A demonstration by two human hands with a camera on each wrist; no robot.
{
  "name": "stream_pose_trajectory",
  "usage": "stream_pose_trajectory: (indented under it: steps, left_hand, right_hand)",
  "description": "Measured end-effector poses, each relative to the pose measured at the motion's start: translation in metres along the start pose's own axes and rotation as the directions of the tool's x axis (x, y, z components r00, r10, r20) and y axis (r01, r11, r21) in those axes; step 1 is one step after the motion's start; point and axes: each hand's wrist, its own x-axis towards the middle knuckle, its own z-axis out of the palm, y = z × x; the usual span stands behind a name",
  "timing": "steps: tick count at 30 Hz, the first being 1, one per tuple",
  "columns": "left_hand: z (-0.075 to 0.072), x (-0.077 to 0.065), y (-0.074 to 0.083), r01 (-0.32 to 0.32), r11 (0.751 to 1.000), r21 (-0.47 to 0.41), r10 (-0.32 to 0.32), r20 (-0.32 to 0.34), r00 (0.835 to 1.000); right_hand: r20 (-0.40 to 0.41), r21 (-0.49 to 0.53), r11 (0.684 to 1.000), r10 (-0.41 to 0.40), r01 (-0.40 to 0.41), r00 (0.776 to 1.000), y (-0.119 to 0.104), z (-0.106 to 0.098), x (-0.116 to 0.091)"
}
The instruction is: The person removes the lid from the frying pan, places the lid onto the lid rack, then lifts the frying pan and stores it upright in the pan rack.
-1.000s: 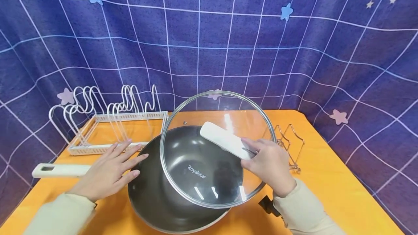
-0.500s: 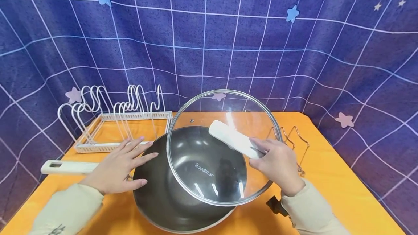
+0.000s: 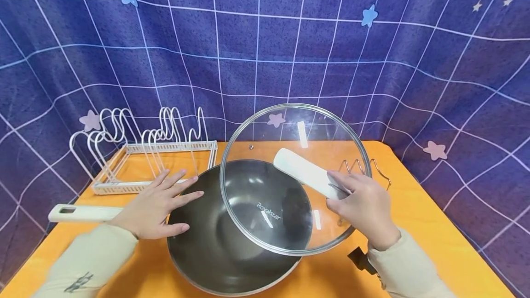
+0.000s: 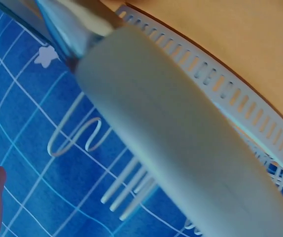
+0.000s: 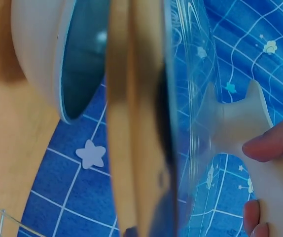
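One Royalstar glass lid (image 3: 258, 192) hangs above the right side of the wok (image 3: 229, 266), its white handle (image 3: 304, 171) gripped by the right hand (image 3: 366, 206). From those fingers the handle's long axis runs forward and left; the left hand (image 3: 155, 208), fingers spread wide, is nearer the wok's left side.
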Motion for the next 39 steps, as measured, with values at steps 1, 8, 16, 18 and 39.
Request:
stream_pose_trajectory:
  steps: [1,8,16,18,39]
  left_hand:
    - [0.001,0.002,0.001,-0.011,1.000,0.001,0.011,-0.003,1.000]
    - [0.005,0.016,0.005,-0.062,0.998,-0.027,0.062,-0.011,0.998]
    - [0.012,0.024,0.008,-0.073,0.996,-0.047,0.074,0.022,0.997]
    - [0.014,0.027,0.008,-0.089,0.995,-0.050,0.090,0.015,0.996]
    - [0.013,0.084,0.014,-0.146,0.986,-0.079,0.147,0.003,0.989]
  right_hand:
    - [-0.004,0.002,1.000,-0.003,0.003,1.000,0.001,-0.001,0.000]
    - [-0.015,-0.043,0.998,-0.037,0.037,0.999,0.012,-0.015,-0.002]
    - [-0.007,-0.096,0.995,0.037,-0.038,0.999,0.023,-0.029,-0.005]
    - [-0.003,-0.105,0.993,0.053,-0.053,0.999,0.024,-0.031,-0.007]
    - [-0.017,-0.123,0.983,0.133,-0.134,0.991,0.043,-0.057,-0.009]
